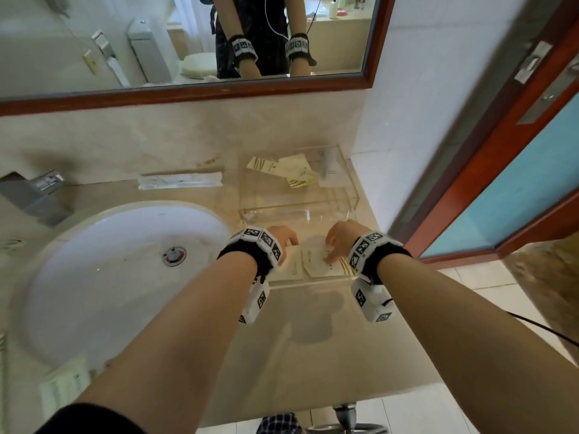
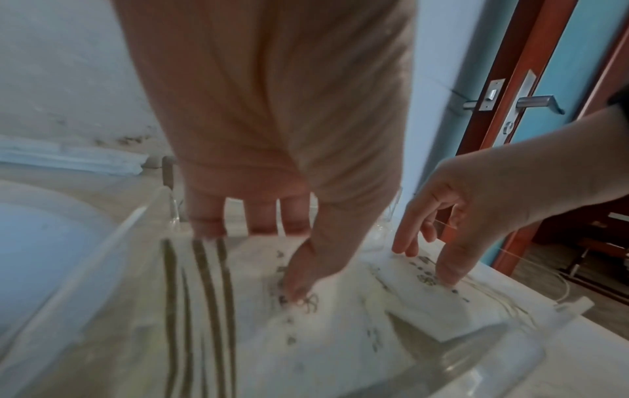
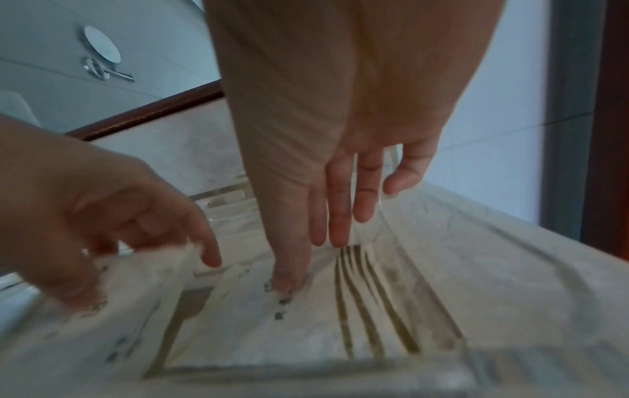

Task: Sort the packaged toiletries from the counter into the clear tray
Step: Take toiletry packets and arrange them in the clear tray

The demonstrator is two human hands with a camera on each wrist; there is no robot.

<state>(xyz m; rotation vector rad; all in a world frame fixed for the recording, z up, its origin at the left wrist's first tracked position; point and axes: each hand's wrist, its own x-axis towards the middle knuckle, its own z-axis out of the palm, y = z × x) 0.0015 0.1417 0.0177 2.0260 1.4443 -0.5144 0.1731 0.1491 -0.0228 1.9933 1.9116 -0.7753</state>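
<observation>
A clear tray (image 1: pixel 307 285) stands on the counter right of the sink. Both hands reach into its near end. My left hand (image 1: pixel 283 238) pinches the top edge of a white packet with dark stripes (image 2: pixel 204 309), thumb on its face and fingers curled behind it. My right hand (image 1: pixel 336 242) has straight fingers, and its thumb and fingertips (image 3: pixel 335 237) press on a second striped packet (image 3: pixel 374 323) lying flat beside the first. Several more packets (image 1: pixel 294 175) lie in the tray's far end.
A long white wrapped item (image 1: pixel 180 180) lies on the counter by the back wall. The sink (image 1: pixel 109 261) and faucet (image 1: pixel 34 195) are to the left, with another packet (image 1: pixel 64 386) at the sink's near rim. A door (image 1: pixel 501 183) stands at the right.
</observation>
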